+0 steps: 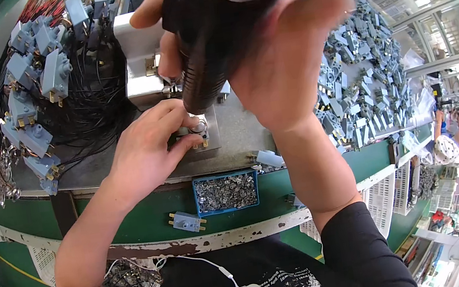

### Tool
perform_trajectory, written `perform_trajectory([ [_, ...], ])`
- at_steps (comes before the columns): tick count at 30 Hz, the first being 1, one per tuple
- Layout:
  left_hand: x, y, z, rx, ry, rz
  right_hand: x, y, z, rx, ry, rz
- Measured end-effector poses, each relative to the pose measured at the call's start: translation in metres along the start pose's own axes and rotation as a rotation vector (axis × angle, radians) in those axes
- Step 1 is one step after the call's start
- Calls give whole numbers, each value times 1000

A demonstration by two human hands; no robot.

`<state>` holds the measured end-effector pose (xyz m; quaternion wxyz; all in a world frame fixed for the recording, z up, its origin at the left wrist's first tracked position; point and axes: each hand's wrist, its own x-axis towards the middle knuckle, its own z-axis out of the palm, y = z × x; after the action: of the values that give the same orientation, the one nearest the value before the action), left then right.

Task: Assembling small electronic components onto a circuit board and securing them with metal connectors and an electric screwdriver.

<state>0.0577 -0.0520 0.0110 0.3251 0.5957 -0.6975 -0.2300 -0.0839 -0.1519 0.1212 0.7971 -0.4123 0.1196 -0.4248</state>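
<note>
My right hand (281, 73) is wrapped round a black power screwdriver (216, 32), held upright with its nose pointing down. That nose ends just above a small round metal piece (198, 126) on a flat metal plate (213, 131). From the left, my left hand (145, 138) closes thumb and fingers around the work beside the nose. The fingers partly cover what they pinch, so its kind cannot be made out. Behind the screwdriver stands a pale metal block (136, 56), partly hidden by my right fingers.
Blue-grey plastic housings (56, 74) with black wires heap up on the left. Many similar loose housings (362, 76) cover the right side. A blue tray (229, 209) of small metal pieces lies in front, beside one housing (186, 222). A person (452, 143) is at far right.
</note>
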Motion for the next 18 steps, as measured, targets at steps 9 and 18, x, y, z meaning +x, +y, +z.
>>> perform_trajectory([
  [9,-2,1,-1,86,8,39,15,37,-29,-415,-245,-695],
  [18,-4,5,-2,38,10,37,16,39,-45,-779,-323,-699],
])
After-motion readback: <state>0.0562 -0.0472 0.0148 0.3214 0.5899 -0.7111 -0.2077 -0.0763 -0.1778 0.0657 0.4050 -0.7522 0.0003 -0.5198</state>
